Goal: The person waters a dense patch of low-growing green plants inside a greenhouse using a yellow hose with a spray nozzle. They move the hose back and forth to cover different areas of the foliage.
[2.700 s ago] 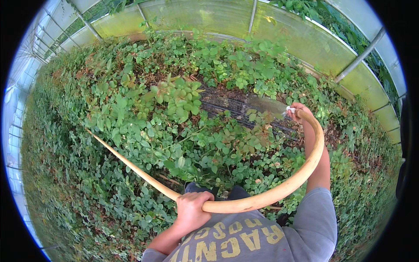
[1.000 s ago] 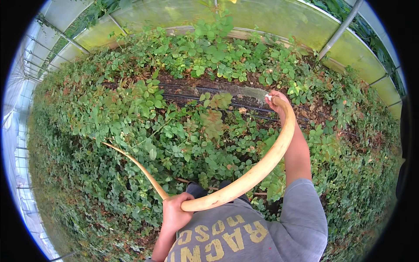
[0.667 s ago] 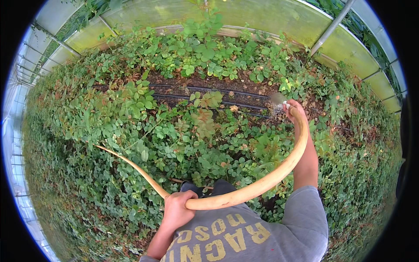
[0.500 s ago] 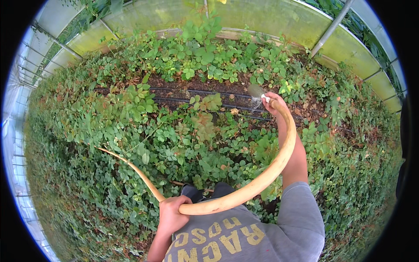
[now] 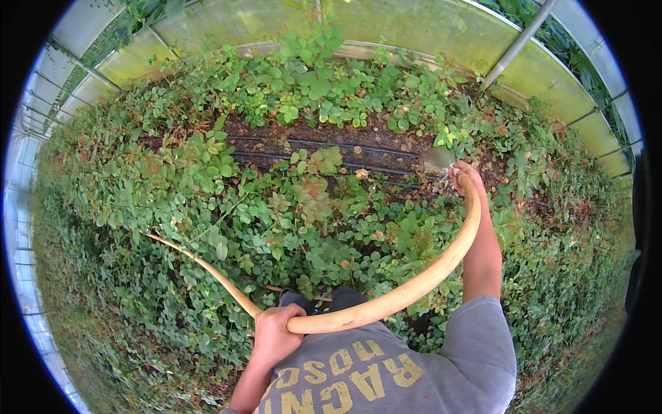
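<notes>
A thick pale-yellow hose (image 5: 386, 301) curves across in front of my body. My left hand (image 5: 277, 332) is wrapped round it near my waist, and its far part runs off into the leaves at the left. Out to the right, my right hand (image 5: 467, 179) grips the hose close to its end. A blurred spray of water (image 5: 438, 160) comes out there, over bare soil and leaves. Fingers and blur partly hide the hose's tip. Low leafy plants (image 5: 317, 207) lie below and around the hose.
Black drip lines (image 5: 324, 145) run across a strip of brown soil (image 5: 276, 134) ahead. Beyond the plants stands a greenish translucent wall (image 5: 414, 27), with a slanted metal pole (image 5: 518, 45) at the far right. Dense leaves crowd both sides.
My right hand has swung right and slightly nearer with the hose end, and the spray has shifted right with it. My left hand keeps its hold on the hose.
</notes>
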### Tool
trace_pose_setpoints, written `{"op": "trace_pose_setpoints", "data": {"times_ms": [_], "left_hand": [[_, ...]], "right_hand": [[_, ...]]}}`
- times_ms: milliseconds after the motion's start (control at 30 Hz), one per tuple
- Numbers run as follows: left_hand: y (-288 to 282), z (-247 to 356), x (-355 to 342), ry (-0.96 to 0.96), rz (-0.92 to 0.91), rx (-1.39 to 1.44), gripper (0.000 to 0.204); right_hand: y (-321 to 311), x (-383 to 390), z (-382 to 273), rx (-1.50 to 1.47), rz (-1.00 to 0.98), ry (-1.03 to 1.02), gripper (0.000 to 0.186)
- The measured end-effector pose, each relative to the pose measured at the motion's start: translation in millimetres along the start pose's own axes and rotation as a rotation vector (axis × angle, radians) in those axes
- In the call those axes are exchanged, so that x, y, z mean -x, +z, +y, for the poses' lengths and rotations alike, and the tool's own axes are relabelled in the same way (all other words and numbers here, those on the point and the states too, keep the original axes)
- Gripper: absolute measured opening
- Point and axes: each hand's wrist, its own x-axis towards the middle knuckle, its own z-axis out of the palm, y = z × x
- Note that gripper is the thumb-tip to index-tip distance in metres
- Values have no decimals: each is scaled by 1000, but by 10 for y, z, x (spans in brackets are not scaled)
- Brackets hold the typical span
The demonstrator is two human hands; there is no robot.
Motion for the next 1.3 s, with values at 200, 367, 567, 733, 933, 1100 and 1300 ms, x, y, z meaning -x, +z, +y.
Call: {"op": "trace_pose_setpoints", "data": {"times_ms": [200,367,567,733,933,1100,1300], "left_hand": [[-115,49,76,-64,31,18,16],[-127,35,177,-86,100,43,16],[30,-3,165,-102,80,30,16],[99,-16,142,-50,39,25,17],[-34,10,192,-87,78,-2,16],[-34,-18,275,-157,111,-1,14],[57,-24,154,-128,71,27,16]], "right_hand": [[839,-162,323,-57,-231,157,23],[1573,-180,522,-142,-481,356,15],[786,-85,403,328,-152,130,27],[499,-42,332,153,-130,100,14],[1217,-539,811,-137,-614,373,9],[1708,-395,964,50,-693,251,24],[790,-95,720,370,-188,157,20]]}}
